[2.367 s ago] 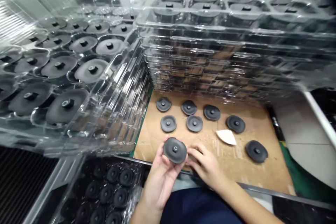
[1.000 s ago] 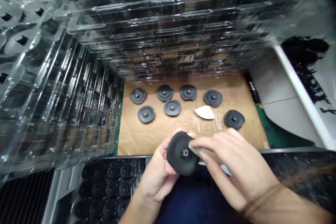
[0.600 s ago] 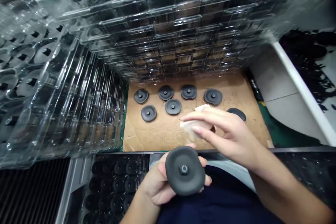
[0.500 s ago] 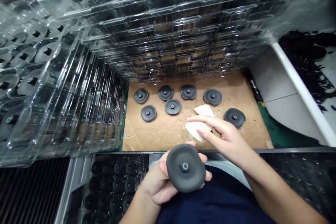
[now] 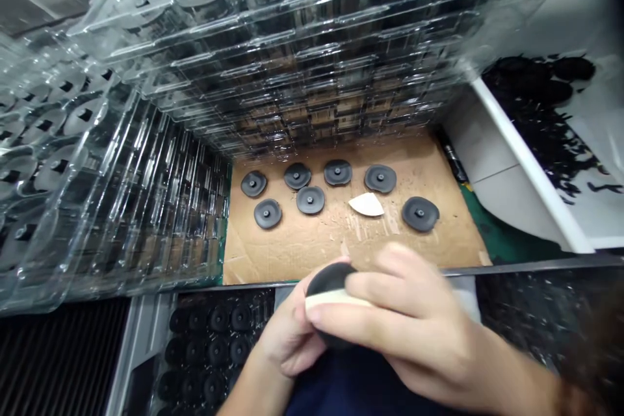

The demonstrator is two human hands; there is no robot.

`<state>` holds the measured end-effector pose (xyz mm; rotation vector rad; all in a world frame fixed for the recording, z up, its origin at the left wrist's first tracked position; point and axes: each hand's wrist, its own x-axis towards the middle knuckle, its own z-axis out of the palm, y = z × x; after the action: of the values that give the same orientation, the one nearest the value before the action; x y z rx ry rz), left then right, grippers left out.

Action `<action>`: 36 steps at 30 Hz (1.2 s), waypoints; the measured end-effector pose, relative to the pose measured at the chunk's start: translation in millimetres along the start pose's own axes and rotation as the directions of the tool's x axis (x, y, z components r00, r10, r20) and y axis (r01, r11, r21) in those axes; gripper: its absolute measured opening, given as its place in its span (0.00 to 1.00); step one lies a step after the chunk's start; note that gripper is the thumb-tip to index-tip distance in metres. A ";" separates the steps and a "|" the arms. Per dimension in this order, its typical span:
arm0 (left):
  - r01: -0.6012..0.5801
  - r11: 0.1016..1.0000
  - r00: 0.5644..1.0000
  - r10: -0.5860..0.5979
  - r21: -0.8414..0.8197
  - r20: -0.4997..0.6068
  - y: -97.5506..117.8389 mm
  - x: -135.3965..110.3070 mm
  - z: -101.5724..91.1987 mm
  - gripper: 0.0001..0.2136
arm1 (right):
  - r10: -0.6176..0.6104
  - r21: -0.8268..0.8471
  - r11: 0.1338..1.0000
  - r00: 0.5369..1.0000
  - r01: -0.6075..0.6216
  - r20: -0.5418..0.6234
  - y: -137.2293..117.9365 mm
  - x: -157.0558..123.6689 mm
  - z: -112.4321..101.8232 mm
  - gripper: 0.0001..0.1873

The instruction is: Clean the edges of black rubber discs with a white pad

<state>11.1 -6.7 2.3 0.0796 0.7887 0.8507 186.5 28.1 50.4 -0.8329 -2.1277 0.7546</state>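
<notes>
My left hand [image 5: 292,331] grips a black rounded disc [image 5: 327,278] near the front edge of the bench. Over that disc, my right hand [image 5: 414,318] pinches a thin cream-coloured pad [image 5: 336,299] against its face. The right fingers hide much of the disc, its centre included. A second cream pad [image 5: 366,205], leaf-shaped, lies on a sheet of cardboard [image 5: 273,257] beyond my hands. Around it on the cardboard rest several more dark discs, among them one at the right [image 5: 420,214] and one at the left [image 5: 268,214], each with a small central stub.
Stacks of clear plastic trays rise behind [image 5: 302,58] and to the left [image 5: 146,208] of the cardboard. A white-walled bin [image 5: 531,162] with black scraps [image 5: 541,104] stands at right. Below the bench edge, a tray [image 5: 209,338] holds rows of dark round parts.
My right hand has moved left and down, bringing its cream pad from above the cardboard onto the disc. The disc in my left hand is now tilted and partly covered.
</notes>
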 end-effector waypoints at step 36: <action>-0.173 0.985 0.974 0.172 0.005 -0.146 -1.0 6.3 -2.0 0.34 | 0.368 0.126 0.930 0.889 -0.347 -0.270 14.7 8.0 40.6 0.13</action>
<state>12.9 -3.5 -3.2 0.0807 0.9258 1.0329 155.2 32.9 20.0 -1.2366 -1.6949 0.8333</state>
